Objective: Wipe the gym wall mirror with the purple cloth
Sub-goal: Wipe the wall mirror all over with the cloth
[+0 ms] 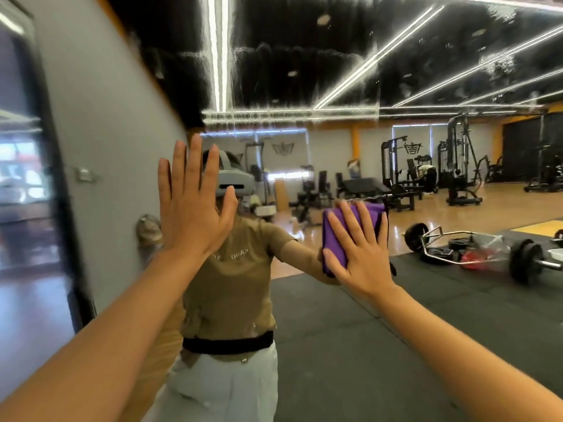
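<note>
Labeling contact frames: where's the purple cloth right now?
In the head view, the purple cloth is right of centre, pressed flat against the mirror under the right hand.

The mirror [335,141] was open glass above, below and to the right of both hands. The left hand [192,205] lay flat on it, and the right hand [356,251] pressed the purple cloth [335,236]. The grey wall [115,147] closed the left side.

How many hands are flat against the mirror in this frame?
2. The left hand presses bare on the mirror at left; the right hand presses the purple cloth against it.
</note>
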{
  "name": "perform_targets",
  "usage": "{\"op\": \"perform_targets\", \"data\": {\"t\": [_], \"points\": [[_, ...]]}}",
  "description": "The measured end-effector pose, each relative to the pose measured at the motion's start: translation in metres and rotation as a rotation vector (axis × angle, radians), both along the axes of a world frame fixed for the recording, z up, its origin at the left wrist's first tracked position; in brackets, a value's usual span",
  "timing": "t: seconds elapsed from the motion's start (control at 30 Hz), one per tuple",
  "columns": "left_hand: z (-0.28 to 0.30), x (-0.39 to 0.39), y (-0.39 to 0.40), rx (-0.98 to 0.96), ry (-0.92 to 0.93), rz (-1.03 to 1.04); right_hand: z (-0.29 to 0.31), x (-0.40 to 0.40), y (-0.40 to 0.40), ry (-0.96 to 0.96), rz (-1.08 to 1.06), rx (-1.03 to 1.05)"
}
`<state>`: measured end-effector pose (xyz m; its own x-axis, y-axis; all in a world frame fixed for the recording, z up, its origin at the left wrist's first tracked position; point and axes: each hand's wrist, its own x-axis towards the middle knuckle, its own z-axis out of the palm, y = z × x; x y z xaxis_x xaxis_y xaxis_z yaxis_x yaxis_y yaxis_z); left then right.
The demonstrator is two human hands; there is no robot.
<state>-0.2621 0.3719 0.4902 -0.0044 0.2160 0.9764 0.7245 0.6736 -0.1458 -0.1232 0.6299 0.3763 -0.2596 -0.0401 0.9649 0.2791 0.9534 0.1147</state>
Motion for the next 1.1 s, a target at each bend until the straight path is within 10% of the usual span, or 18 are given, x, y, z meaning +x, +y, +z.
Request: {"op": "perform_targets", "data": {"t": [0.27, 0.63, 0.97, 1.1], "points": [[0.001, 0.002, 0.002, 0.01, -0.001, -0.002, 0.106, -0.004, -0.002, 0.058, -0.039, -0.063], [-0.024, 0.003, -0.008, -0.04, 0.006, -0.023, -0.065, 0.008, 0.003, -0.05, -0.064, -0.028], [-0.036, -0.003, -0.015, -0.076, 0.017, -0.008, 0.117, 0.001, -0.004, -0.018, -0.06, -0.089], [-0.037, -0.006, -0.013, -0.057, 0.052, -0.002, 0.104, -0.004, -0.007, 0.03, -0.044, -0.083]]}}
